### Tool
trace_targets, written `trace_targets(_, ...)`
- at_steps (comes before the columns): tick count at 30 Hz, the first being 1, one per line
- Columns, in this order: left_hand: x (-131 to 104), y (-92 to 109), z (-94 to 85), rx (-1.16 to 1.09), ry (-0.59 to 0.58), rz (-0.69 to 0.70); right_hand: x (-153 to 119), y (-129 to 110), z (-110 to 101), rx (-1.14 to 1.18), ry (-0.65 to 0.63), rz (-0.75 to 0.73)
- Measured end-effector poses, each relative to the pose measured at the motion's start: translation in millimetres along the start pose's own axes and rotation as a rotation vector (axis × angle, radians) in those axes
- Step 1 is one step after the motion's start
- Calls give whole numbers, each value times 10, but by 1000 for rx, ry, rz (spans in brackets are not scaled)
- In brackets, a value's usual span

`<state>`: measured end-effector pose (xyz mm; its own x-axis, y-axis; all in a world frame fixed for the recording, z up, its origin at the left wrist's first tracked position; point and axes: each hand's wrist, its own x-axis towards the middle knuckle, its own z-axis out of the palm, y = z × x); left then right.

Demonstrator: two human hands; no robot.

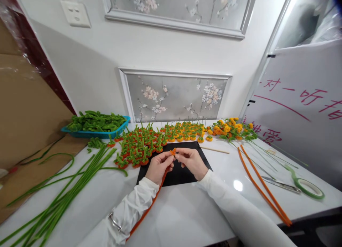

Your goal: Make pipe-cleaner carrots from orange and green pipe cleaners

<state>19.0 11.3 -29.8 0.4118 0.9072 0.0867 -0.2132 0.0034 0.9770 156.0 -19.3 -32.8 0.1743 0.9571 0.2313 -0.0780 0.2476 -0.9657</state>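
Note:
An orange pipe cleaner (144, 215) runs up from the table's front, beside my left sleeve, to my fingers. Its upper end is bent into a small looped shape (173, 152) between both hands. My left hand (159, 166) is closed on the pipe cleaner just below the loops. From the other side, my right hand (192, 162) pinches the looped end, its fingertips close to the left ones. Both hands are above a black mat (184, 174). Behind them stand several orange flower pieces with green stems (136, 147) and yellow ones (184, 131).
A blue basket (117, 133) of green pieces is at back left. Green pipe cleaners (66, 193) spread across the left. At right lie yellow flowers (229, 127), two orange pipe cleaners (263, 184), tweezers (281, 184) and green tape (310, 188). A thin stick (215, 150) touches the mat's edge.

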Motion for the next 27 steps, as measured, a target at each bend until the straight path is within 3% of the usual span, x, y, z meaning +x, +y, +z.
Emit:
trace_targets(5, -2, 19, -3, 76, -53, 7, 8, 14, -18, -7, -28, -2)
trace_targets(15, -13, 83, 8, 99, -22, -69, 15, 52, -32, -128, -13, -104)
trace_targets(20, -14, 78, -19, 54, -63, -109, 0, 61, -69, -357, 36, -333)
trace_targets(27, -24, 109, -27, -52, -100, -190, -56, -5, -105, -599, -20, -626)
